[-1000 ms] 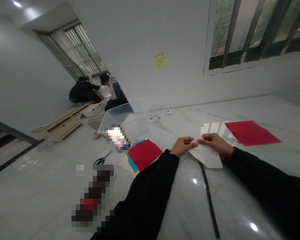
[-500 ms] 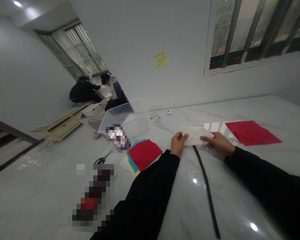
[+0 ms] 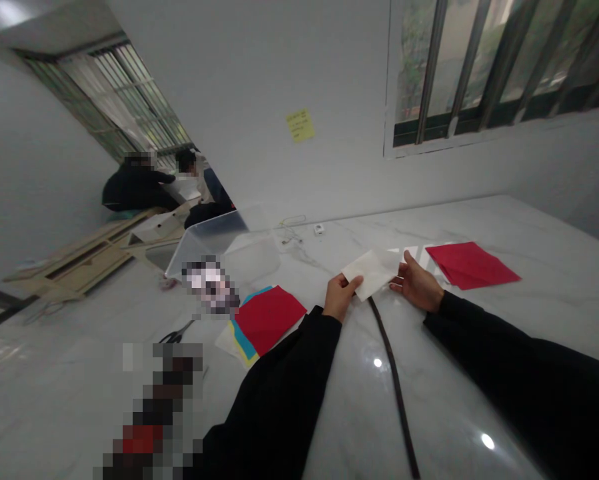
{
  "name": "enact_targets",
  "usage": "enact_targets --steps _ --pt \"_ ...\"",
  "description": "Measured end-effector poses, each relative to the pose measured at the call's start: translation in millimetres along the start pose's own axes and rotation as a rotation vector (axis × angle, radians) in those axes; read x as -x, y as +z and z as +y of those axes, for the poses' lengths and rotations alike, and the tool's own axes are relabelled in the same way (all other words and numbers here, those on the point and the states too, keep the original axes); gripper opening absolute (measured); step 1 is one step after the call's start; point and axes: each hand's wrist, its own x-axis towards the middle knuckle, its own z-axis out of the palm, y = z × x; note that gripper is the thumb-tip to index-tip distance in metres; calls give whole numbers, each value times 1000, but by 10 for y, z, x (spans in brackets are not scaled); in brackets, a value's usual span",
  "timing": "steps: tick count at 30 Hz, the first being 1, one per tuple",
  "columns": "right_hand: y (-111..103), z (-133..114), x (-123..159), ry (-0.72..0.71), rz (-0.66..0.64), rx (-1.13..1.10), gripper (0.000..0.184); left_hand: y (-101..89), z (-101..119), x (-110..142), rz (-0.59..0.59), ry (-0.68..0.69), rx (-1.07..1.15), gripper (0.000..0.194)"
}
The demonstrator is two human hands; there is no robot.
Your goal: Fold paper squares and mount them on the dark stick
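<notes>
My left hand (image 3: 339, 295) pinches the left corner of a folded white paper (image 3: 372, 272) held just above the white marble table (image 3: 529, 320). My right hand (image 3: 415, 283) holds the paper's right edge, thumb up against it. Both arms are in black sleeves. A thin dark strip (image 3: 392, 383) lies on the table below the paper, running toward me.
Red paper sheets (image 3: 466, 265) lie to the right of my hands. A stack of red, blue, yellow and white paper (image 3: 264, 317) lies to the left, with scissors (image 3: 175, 332) and a clear plastic box (image 3: 224, 243) beyond. Two people sit on the floor at the far left.
The white paper went from lying in front of my hands to being lifted and turned between them. My view has shifted a little to the right.
</notes>
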Motion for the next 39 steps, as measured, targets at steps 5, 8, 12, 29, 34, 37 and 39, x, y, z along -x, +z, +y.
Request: enact_targets --steps 5,8,12,29,34,37,39 --pt "14 63 12 -34 -83 138 28 -5 7 12 -31 17 -36 55" --pt "42 91 30 -66 -133 226 32 -9 22 22 -56 15 -69 56" --pt "94 65 67 -126 -127 409 40 -8 38 32 -70 25 -112 53" --pt "122 56 139 -235 -116 601 47 35 79 148 -142 63 -397 44" --pt "141 54 130 -203 -154 641 44 33 47 114 -33 57 -303 43" --pt "137 78 111 -151 -214 684 44 29 30 90 30 47 -201 42" --pt "124 98 95 -145 -226 694 44 32 24 84 59 30 -167 41"
